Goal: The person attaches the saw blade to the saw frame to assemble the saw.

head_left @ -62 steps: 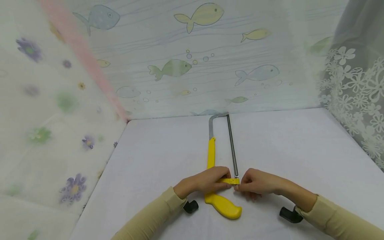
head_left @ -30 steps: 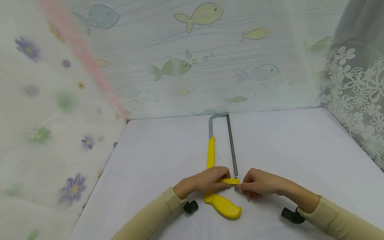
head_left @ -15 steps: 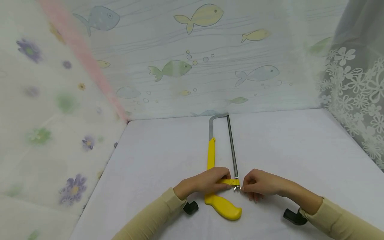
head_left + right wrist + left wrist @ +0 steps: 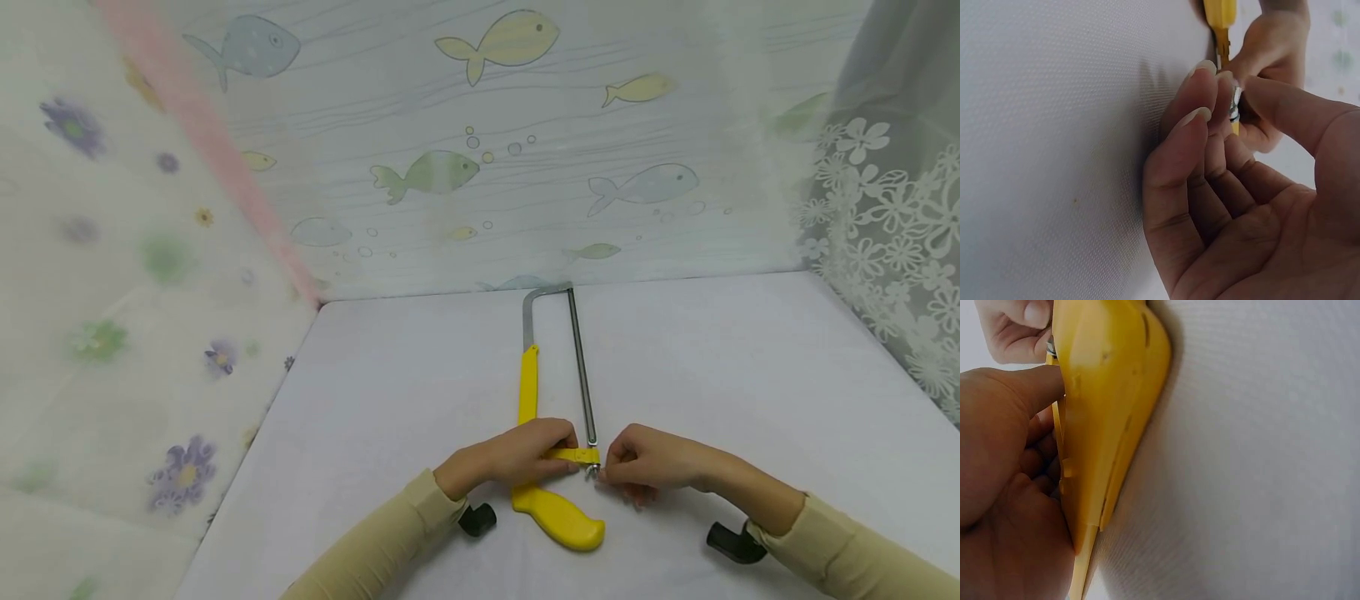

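Observation:
A hacksaw with a yellow handle (image 4: 562, 518) lies on the white cloth, its grey blade (image 4: 581, 367) on the right and its bent metal frame at the back. My left hand (image 4: 528, 451) grips the yellow crossbar (image 4: 581, 455) near the blade's front end; in the left wrist view its thumb lies against the yellow body (image 4: 1104, 394). My right hand (image 4: 656, 457) pinches a small silver wing nut (image 4: 592, 472) just below the crossbar. From the right wrist, the wing nut (image 4: 1235, 103) shows between thumb and index finger, the other fingers curled close to the cloth.
A white cloth (image 4: 405, 375) covers the table. Behind it hangs a curtain with fish prints (image 4: 510, 200), with a flowered sheet (image 4: 150, 333) at the left and a lace curtain (image 4: 900, 200) at the right. Black wrist mounts (image 4: 477, 519) sit under both sleeves.
The wing nut, mostly hidden behind the right fingertips at first, came into view below the crossbar and has turned. The right fingers shifted slightly around it; the left hand and hacksaw stayed put.

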Tool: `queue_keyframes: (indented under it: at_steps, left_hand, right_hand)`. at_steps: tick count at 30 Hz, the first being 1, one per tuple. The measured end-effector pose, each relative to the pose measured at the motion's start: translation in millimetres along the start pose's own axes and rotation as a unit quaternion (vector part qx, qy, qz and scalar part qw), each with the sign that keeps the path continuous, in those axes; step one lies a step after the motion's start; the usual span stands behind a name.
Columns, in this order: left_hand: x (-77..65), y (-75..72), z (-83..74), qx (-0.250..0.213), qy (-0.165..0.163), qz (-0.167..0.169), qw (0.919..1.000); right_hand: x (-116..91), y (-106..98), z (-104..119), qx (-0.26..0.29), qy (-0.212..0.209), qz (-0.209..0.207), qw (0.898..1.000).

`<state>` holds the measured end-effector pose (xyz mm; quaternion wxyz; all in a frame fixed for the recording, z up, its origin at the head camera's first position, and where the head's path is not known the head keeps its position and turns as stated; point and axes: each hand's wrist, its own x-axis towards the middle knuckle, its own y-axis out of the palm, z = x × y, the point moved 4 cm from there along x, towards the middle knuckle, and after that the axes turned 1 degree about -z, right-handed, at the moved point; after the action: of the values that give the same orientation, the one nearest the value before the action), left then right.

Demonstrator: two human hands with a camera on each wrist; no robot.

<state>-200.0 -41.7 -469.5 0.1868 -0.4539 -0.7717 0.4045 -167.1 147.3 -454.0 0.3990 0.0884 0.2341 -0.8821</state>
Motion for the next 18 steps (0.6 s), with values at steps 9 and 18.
queue_keyframes:
  at_steps: [9, 18]
  left_hand:
    - [-0.2, -1.0, -0.6, -0.003, -0.001, 0.003, 1.0]
    - [-0.1, -0.3, 0.4, -0.002, 0.0, 0.005, 1.0]
  right_hand:
    - [5.0, 3.6, 5.0, 0.002, 0.021, -0.008, 1.0]
    - [7.7, 7.4, 7.5, 0.012, 0.025, -0.007, 1.0]
